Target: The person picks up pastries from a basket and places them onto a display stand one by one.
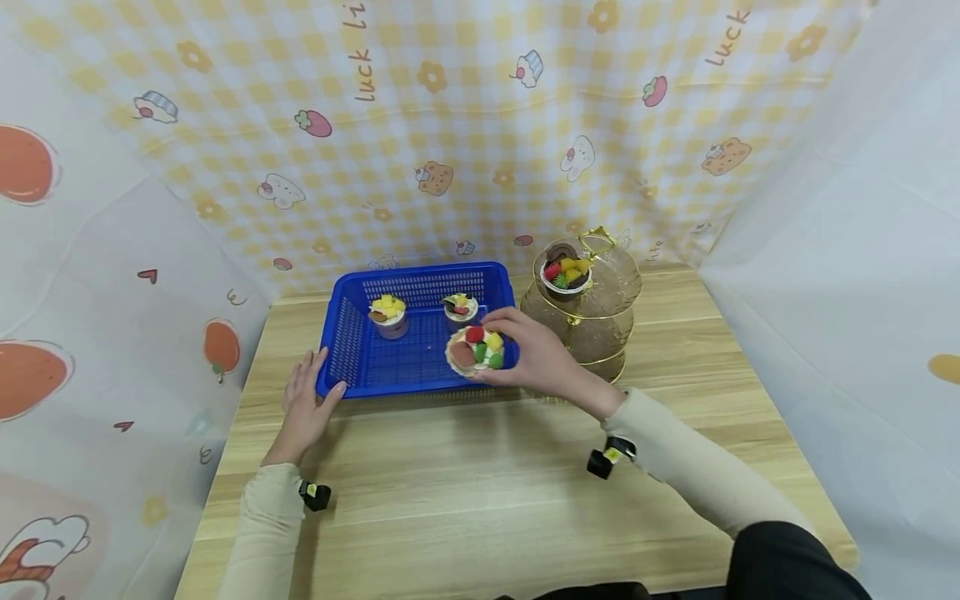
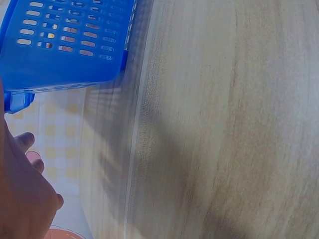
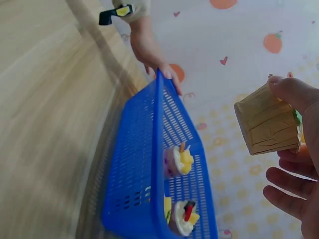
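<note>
Dark cloth [image 1: 787,562] bunches at the lower right of the frame, nearest of all, and from it a pale sleeve [image 1: 686,458] runs up to the right hand [image 1: 542,357]. That hand pinches a fruit-topped cupcake [image 1: 477,352] between thumb and forefinger; in the right wrist view the other fingers hang loose below the brown wrapper. I see the cupcake near the middle of the frame, raised over the near right corner of the blue basket [image 1: 397,360], its base-to-topping axis roughly upright, with the topping tipped toward the person.

What the move seems to turn on is sideways: the tiered stand [image 1: 611,287] lies right of the held cupcake and a little higher in the frame, partly behind the right wrist. So the right hand is much the nearer one to it. On its top tier, toward the left edge, sits another cupcake [image 1: 564,277].

Well apart, the left hand [image 1: 303,408] rests on the basket's lower left corner, fingers spread, grasping nothing that I can see.
</note>
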Tool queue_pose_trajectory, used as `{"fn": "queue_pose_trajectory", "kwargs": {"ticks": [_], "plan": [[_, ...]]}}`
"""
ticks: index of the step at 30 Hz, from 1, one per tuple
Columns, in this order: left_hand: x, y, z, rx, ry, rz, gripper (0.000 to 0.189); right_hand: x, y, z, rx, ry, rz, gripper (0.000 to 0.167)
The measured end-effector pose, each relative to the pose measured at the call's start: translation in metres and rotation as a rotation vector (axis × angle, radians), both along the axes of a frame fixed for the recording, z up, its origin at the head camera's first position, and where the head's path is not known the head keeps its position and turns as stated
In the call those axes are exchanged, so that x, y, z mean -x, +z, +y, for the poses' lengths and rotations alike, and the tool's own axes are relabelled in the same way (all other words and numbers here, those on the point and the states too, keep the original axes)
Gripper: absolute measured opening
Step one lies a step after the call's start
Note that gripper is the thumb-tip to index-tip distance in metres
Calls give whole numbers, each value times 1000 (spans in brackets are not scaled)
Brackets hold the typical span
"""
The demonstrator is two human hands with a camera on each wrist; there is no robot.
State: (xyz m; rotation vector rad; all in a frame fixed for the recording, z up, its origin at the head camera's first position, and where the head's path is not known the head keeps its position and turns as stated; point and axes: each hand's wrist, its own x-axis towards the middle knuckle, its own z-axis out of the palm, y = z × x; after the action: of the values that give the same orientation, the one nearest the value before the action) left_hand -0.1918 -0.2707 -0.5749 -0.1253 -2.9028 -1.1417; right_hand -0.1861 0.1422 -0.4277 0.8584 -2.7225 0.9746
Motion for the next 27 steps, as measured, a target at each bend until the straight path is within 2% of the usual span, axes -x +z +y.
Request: {"fn": "queue_pose_trajectory", "kwargs": {"ticks": [7, 12, 20, 27], "plan": [[1, 1, 3, 2, -19, 2, 74, -33, 2, 49, 94, -77, -19, 63], [0, 2, 2, 2, -7, 7, 74, -44, 10, 67, 125, -93, 6, 62], [-1, 0, 0, -6, -9, 3, 74, -48, 26, 94, 212, -176, 64, 61], [0, 1, 0, -11, -3, 6, 74, -37, 41, 122, 265, -323, 169, 64]]}}
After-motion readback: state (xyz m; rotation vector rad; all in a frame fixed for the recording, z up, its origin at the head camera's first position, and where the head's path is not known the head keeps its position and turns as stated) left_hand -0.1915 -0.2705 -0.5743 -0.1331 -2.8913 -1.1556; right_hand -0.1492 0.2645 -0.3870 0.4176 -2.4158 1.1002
